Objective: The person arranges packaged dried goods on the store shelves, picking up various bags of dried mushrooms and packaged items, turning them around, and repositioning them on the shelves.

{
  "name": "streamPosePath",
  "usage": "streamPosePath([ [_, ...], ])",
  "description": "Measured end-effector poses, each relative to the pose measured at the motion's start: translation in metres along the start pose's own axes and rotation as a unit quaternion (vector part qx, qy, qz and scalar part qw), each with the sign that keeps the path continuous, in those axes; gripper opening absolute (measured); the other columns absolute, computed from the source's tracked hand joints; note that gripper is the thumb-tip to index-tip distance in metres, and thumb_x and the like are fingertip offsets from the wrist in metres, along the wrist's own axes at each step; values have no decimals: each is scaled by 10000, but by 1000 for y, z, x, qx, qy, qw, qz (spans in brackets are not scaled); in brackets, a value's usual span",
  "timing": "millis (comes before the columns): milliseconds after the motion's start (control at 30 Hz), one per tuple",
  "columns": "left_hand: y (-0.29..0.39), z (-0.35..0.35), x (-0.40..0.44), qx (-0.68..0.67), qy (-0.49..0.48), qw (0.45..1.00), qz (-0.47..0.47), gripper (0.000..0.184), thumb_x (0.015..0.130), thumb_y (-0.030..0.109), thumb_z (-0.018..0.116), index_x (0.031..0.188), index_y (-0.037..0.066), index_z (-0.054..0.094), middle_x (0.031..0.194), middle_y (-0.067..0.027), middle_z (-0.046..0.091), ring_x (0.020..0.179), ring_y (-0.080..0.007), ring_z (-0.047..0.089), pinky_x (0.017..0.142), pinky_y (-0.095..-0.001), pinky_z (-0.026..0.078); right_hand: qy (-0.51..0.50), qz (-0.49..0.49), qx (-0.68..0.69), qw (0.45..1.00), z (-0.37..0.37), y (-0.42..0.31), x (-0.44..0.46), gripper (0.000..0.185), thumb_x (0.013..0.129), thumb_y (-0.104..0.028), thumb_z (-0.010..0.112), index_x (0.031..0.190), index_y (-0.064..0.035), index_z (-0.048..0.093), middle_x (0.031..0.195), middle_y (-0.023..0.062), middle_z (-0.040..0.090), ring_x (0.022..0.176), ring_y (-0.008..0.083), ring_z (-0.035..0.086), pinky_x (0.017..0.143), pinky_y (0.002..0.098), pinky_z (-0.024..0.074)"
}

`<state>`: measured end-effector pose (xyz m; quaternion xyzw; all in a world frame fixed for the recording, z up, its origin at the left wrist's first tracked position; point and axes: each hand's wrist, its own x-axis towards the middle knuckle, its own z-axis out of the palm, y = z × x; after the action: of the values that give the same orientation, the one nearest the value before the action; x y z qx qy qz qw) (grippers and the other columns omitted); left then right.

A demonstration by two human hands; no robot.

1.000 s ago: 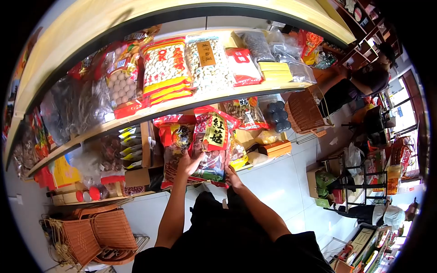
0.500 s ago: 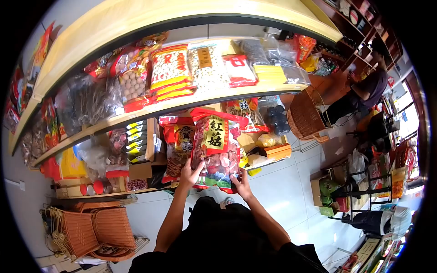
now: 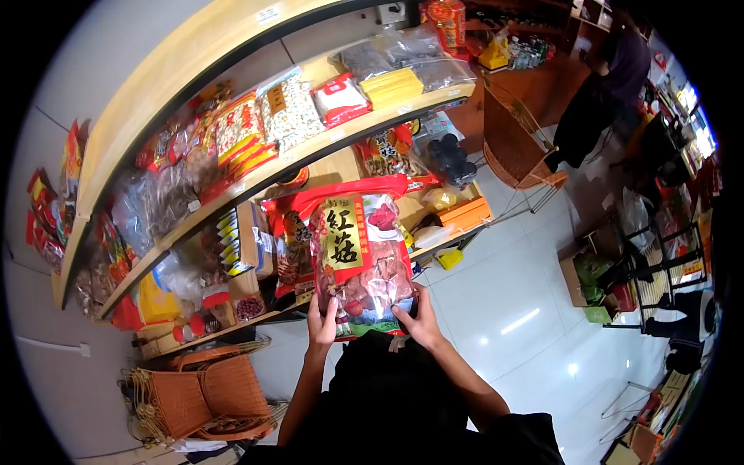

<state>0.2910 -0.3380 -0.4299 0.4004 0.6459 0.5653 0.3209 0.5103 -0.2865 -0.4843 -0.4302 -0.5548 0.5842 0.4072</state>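
Note:
A large red packet of dried mushrooms (image 3: 364, 260), with a gold label and a clear window, is held upright in front of my body. My left hand (image 3: 323, 319) grips its lower left edge, thumb on the front. At the lower right edge, my right hand (image 3: 420, 314) holds it the same way, fingers behind the packet and partly hidden. Just behind it on the lower shelf is another red packet (image 3: 288, 240), partly covered by the one I hold. A further mushroom packet (image 3: 387, 151) lies farther back on that shelf.
Above, a wooden shelf (image 3: 333, 143) bears several bagged dry goods. A bag of dark round items (image 3: 449, 159) and an orange box (image 3: 467, 215) sit at the lower shelf's right end. Wicker baskets (image 3: 205, 395) stand lower left. A person (image 3: 612, 85) in dark clothes is at upper right.
The packet has come closer to me and looks larger, still in both hands. My view has turned, so the shelves now slant more steeply and the baskets appear farther right.

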Motion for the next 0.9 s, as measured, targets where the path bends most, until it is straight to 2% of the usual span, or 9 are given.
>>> streamPosePath([
  [133, 9, 1, -20, -23, -18, 1000, -9, 283, 959, 142, 515, 1207, 13, 469, 895, -11, 582, 691, -57, 552, 510, -226, 512, 5, -29, -19, 999, -9, -17, -18, 704, 810, -248, 751, 1320, 16, 344, 1229, 220, 477, 1179, 314, 505, 998, 405, 409],
  [200, 23, 3, -27, -33, -6, 999, 0, 320, 956, 115, 499, 1250, -2, 454, 971, -28, 589, 749, -67, 563, 603, -226, 515, 15, -38, -37, 998, -11, -30, -25, 698, 804, -236, 752, 1313, 22, 350, 1229, 225, 477, 1180, 318, 503, 996, 406, 410],
  [233, 20, -2, -28, -1, -13, 1000, 21, 373, 939, 80, 493, 1290, -28, 429, 1076, -63, 581, 897, -109, 573, 786, -255, 492, 14, -51, -58, 997, -12, -39, -28, 686, 809, -189, 737, 1328, 17, 338, 1241, 202, 487, 1181, 283, 500, 1009, 388, 394],
  [267, 22, -2, -28, -4, -12, 1000, 25, 373, 939, 80, 493, 1290, -28, 429, 1076, -63, 581, 897, -109, 573, 786, -255, 492, 11, -66, -80, 995, -12, -42, -27, 679, 814, -142, 723, 1342, 12, 325, 1253, 180, 498, 1181, 248, 497, 1022, 370, 377],
  [367, 30, -13, -27, -6, -10, 997, 78, 448, 893, 35, 501, 1320, -55, 401, 1177, -106, 551, 1076, -178, 529, 970, -308, 393, 10, -106, -74, 992, -5, -50, -28, 715, 792, -182, 737, 1342, 23, 330, 1247, 203, 466, 1189, 301, 487, 1029, 404, 373],
  [467, 36, -31, -26, -25, -2, 994, 110, 464, 870, 29, 513, 1312, -60, 406, 1172, -112, 553, 1060, -181, 531, 957, -310, 400, 1, -156, -78, 985, 11, -51, -23, 746, 778, -196, 751, 1346, 31, 324, 1211, 215, 450, 1172, 339, 495, 1023, 423, 383],
  [700, 47, -115, -10, 13, 64, 979, 193, 583, 802, 122, 624, 1316, -61, 418, 1130, -161, 598, 1021, -220, 581, 913, -330, 443, -27, -223, -48, 973, 89, -72, -4, 814, 753, -182, 735, 1373, 58, 265, 1245, 186, 407, 1175, 280, 448, 1026, 403, 356],
  [833, 72, -180, 7, -8, 100, 971, 217, 584, 797, 139, 661, 1301, -49, 433, 1123, -155, 600, 1007, -233, 587, 899, -333, 450, -30, -285, -73, 955, 150, -100, 11, 887, 727, -335, 748, 1364, 89, 299, 1222, 209, 418, 1128, 311, 437, 1005, 415, 333],
  [900, 87, -217, 17, -25, 111, 967, 229, 585, 803, 137, 658, 1304, -53, 422, 1135, -147, 581, 1030, -223, 568, 915, -333, 439, -85, -329, -124, 932, 176, -124, 21, 1003, 681, -318, 801, 1396, 94, 231, 1233, 226, 404, 1125, 340, 438, 999, 418, 339],
])
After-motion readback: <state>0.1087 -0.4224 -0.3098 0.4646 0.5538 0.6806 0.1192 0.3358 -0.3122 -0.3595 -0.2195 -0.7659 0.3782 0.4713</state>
